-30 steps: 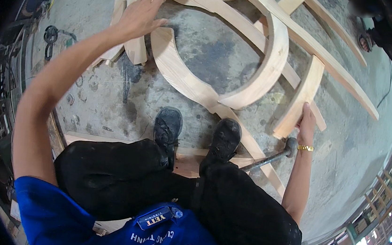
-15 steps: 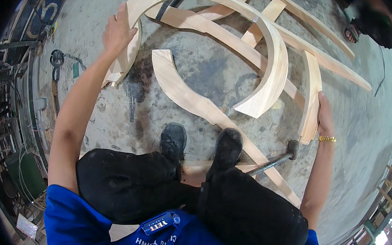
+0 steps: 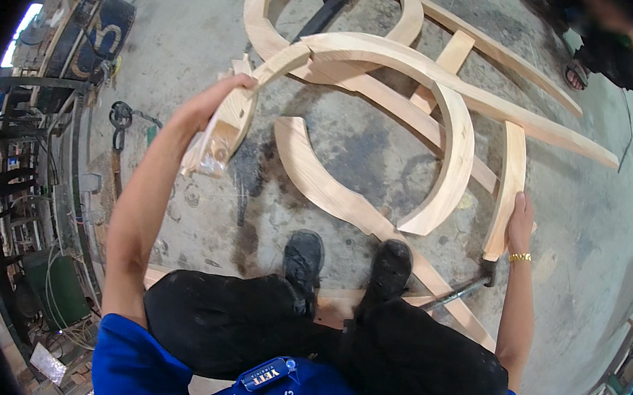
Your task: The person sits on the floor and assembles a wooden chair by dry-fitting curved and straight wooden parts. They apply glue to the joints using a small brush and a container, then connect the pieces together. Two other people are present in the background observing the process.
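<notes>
My left hand (image 3: 213,102) is closed on the left side of the wood, its fingertips by the lower end of the pale curved wooden ring (image 3: 455,146). Under that hand, more pieces and a bit of clear plastic (image 3: 217,157) crowd together, so I cannot tell exactly which it grips. The ring is open toward me, its right end coming down near my right shoe. At the right, my right hand (image 3: 521,223) is closed on the outer edge of a short, slightly curved wooden piece (image 3: 510,182). Just below that piece's near end lies a hammer (image 3: 468,287).
Between my shoes and the ring, an S-shaped wooden piece (image 3: 318,179) lies on the concrete floor. Beyond stands a larger wooden frame (image 3: 559,129) with a black ratchet strap (image 3: 325,17). Another person (image 3: 609,50) is at the far right. Metal racks (image 3: 38,163) line the left.
The ring has come down and tilted at its left side, with my left hand now at its lower end. My right hand and its piece have shifted slightly left. My view has moved too.
</notes>
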Action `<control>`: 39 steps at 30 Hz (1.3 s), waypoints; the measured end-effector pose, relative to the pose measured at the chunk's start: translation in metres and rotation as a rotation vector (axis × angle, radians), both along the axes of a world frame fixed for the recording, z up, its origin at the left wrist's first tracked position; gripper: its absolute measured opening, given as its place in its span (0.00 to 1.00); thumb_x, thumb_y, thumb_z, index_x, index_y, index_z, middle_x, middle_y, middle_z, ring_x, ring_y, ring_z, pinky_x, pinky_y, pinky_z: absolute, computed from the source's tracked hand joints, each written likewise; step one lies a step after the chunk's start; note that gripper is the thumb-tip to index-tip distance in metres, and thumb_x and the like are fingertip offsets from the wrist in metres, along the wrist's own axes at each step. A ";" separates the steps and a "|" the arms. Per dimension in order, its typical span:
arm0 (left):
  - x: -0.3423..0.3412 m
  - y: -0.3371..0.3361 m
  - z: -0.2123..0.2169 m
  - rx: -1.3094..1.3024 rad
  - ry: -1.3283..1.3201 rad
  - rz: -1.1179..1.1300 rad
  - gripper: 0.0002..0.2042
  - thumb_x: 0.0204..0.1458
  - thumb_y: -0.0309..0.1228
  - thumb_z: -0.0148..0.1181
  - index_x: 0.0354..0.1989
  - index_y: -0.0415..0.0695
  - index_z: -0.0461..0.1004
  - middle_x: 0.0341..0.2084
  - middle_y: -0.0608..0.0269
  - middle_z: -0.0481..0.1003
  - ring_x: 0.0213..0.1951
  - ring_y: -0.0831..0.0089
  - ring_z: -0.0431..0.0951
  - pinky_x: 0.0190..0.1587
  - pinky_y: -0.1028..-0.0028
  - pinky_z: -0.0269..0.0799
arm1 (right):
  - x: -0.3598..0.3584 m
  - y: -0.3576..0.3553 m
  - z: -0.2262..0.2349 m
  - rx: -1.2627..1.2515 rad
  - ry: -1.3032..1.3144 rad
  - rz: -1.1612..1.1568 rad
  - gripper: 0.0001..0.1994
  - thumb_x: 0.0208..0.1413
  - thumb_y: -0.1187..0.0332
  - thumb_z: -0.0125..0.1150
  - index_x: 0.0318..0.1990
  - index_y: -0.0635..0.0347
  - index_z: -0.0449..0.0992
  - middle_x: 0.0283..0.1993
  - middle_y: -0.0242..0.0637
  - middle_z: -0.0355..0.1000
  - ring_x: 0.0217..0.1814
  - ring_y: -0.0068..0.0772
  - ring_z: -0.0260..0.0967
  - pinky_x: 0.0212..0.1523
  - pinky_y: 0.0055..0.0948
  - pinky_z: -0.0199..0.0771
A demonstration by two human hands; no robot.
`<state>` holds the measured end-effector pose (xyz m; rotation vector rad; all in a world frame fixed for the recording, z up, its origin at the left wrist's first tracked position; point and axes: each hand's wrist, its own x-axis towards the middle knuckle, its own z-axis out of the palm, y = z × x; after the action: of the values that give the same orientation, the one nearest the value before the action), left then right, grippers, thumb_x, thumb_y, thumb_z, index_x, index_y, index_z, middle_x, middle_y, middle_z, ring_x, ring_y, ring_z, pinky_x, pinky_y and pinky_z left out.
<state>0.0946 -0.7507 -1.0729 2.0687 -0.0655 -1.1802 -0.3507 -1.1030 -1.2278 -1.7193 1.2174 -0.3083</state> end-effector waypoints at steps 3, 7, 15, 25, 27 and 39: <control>0.008 0.013 -0.010 -0.033 -0.009 0.018 0.27 0.44 0.47 0.57 0.45 0.35 0.70 0.26 0.56 0.74 0.27 0.69 0.74 0.31 0.70 0.72 | -0.001 0.007 -0.001 -0.154 0.076 0.003 0.21 0.64 0.57 0.40 0.49 0.66 0.70 0.44 0.41 0.70 0.45 0.31 0.64 0.51 0.29 0.62; -0.019 0.009 -0.035 0.426 -1.038 -0.387 0.44 0.41 0.45 0.60 0.64 0.35 0.49 0.42 0.39 0.69 0.42 0.50 0.73 0.44 0.58 0.71 | -0.001 0.013 0.010 0.027 0.100 -0.011 0.23 0.65 0.56 0.41 0.56 0.67 0.67 0.52 0.44 0.68 0.53 0.32 0.63 0.56 0.28 0.60; 0.006 0.025 -0.027 0.171 -0.719 -0.234 0.37 0.40 0.40 0.61 0.60 0.36 0.57 0.38 0.46 0.72 0.37 0.61 0.75 0.40 0.64 0.72 | -0.003 0.028 0.022 0.070 -0.033 -0.129 0.25 0.65 0.58 0.40 0.61 0.70 0.61 0.60 0.47 0.64 0.61 0.35 0.61 0.61 0.28 0.57; -0.002 0.032 -0.035 0.216 -1.327 -0.386 0.43 0.35 0.34 0.65 0.63 0.45 0.49 0.45 0.46 0.66 0.45 0.49 0.71 0.45 0.58 0.70 | -0.009 0.026 0.035 0.128 -0.021 -0.159 0.26 0.65 0.56 0.43 0.60 0.70 0.62 0.57 0.44 0.66 0.55 0.29 0.64 0.57 0.27 0.62; 0.014 0.067 -0.043 0.195 -1.361 -0.387 0.42 0.35 0.32 0.65 0.62 0.44 0.51 0.46 0.46 0.65 0.47 0.49 0.69 0.47 0.58 0.69 | -0.005 0.024 0.036 0.264 -0.129 -0.203 0.25 0.64 0.58 0.44 0.59 0.70 0.64 0.56 0.44 0.67 0.54 0.30 0.64 0.56 0.28 0.63; 0.028 0.145 -0.100 -0.474 -0.332 0.343 0.39 0.39 0.34 0.59 0.63 0.39 0.52 0.51 0.51 0.66 0.50 0.65 0.68 0.54 0.69 0.64 | -0.001 0.037 0.047 0.358 -0.167 -0.174 0.22 0.66 0.61 0.39 0.60 0.67 0.63 0.56 0.39 0.66 0.55 0.29 0.65 0.55 0.27 0.65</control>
<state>0.1224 -0.6059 -1.1729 1.7412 -0.1279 -0.5420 -0.3520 -1.0664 -1.1812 -1.2605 1.2180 -0.3096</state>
